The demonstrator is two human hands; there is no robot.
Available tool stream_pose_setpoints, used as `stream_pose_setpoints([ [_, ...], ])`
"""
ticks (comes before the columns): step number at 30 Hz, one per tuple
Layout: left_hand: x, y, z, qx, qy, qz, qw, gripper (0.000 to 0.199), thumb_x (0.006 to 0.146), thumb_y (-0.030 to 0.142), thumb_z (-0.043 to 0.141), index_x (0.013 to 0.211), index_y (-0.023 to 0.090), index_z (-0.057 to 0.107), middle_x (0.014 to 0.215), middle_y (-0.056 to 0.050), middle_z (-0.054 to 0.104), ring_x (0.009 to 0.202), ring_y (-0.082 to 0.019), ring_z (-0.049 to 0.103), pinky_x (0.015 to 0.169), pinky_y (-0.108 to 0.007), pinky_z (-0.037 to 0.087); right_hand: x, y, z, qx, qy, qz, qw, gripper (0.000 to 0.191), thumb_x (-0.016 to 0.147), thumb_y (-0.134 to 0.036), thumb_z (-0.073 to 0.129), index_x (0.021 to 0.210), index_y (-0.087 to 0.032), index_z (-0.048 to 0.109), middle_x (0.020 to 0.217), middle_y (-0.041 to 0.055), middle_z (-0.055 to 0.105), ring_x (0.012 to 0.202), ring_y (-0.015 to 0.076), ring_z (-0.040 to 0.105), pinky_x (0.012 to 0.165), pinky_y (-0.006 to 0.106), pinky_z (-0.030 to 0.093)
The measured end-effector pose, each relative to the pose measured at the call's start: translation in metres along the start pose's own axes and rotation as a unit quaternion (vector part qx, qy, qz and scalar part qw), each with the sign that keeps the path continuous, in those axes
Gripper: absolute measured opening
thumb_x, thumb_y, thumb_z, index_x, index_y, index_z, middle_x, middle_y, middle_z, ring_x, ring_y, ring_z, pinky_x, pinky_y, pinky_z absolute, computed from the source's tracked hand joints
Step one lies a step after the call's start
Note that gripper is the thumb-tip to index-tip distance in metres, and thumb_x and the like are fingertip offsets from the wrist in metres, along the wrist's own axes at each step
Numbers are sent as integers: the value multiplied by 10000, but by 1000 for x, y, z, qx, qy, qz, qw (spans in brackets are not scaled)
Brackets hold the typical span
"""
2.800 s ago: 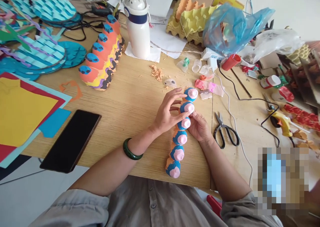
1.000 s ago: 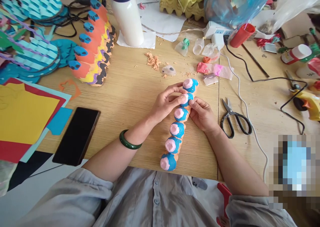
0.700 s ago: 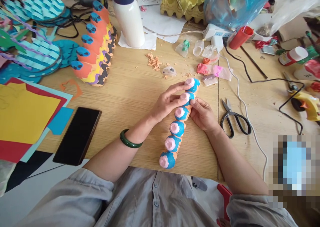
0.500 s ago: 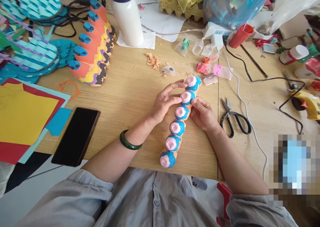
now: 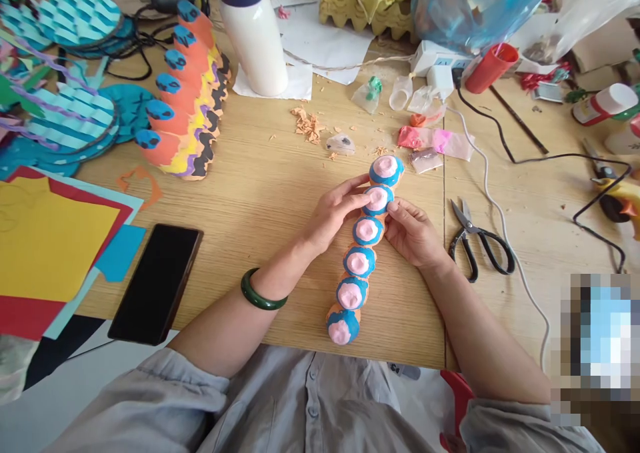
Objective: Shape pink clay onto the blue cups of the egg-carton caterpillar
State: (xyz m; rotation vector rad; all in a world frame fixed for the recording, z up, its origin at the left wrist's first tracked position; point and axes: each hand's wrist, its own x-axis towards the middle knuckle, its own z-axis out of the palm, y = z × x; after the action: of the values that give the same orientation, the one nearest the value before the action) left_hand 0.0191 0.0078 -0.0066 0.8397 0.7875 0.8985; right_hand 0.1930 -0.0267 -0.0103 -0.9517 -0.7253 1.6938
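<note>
A strip of egg carton cups (image 5: 384, 225), orange along the sides, runs from near the table's front edge toward its middle. Each cup has a blue top with a flattened lump of pink clay (image 5: 367, 230) on it. From the left, my left hand (image 5: 327, 216) is closed on the strip, its thumb on the second pink lump from the far end and the other fingers partly hidden behind the strip. On the opposite side, my right hand (image 5: 413, 233) grips the same cup between thumb and fingers; its fingertips are partly hidden.
Black-handled scissors (image 5: 477, 236) lie right of my right hand. A phone (image 5: 156, 283) and coloured paper sheets (image 5: 55, 240) are at left. Farther back stand a painted carton piece (image 5: 185, 100), a white bottle (image 5: 257, 40) and a power strip (image 5: 425, 56) with trailing cables.
The strip has rolled slightly, so its pink tops face me more squarely. My left fingers have slipped from the farthest cup's top to behind the strip. The view has shifted slightly.
</note>
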Motion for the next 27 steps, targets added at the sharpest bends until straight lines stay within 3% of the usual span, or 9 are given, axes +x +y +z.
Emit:
stream_pose_setpoints([
  [9, -4, 9, 3, -44, 21, -19, 999, 537, 796, 349, 822, 1297, 181, 725, 1112, -45, 811, 1009, -191, 744, 911, -302, 582, 0, -3, -3, 8, -30, 20, 999, 286, 770, -435, 980, 868, -223, 815, 792, -15, 766, 689, 117, 696, 687, 254, 631],
  [15, -4, 11, 4, -42, 22, -18, 999, 459, 856, 324, 771, 1290, 185, 725, 1171, -55, 799, 1101, -218, 744, 936, -307, 583, 1, -4, -4, -5, -43, 30, 999, 310, 734, -439, 1006, 835, -216, 815, 769, -26, 748, 677, 99, 677, 705, 241, 632],
  [21, -1, 5, -1, -43, 60, -7, 997, 485, 922, 378, 767, 1352, 171, 683, 1219, -92, 801, 1087, -213, 768, 977, -334, 597, 6, -5, -9, -11, 24, -45, 999, 248, 827, -435, 913, 835, -229, 774, 822, 1, 768, 730, 144, 699, 713, 280, 638],
  [27, 0, -1, -3, 56, 14, 17, 998, 426, 870, 508, 828, 1093, 149, 777, 1023, -75, 815, 942, -194, 763, 820, -284, 592, 9, -7, -10, -30, 18, -70, 997, 216, 840, -417, 860, 899, -233, 764, 847, 10, 775, 793, 176, 724, 766, 316, 650],
])
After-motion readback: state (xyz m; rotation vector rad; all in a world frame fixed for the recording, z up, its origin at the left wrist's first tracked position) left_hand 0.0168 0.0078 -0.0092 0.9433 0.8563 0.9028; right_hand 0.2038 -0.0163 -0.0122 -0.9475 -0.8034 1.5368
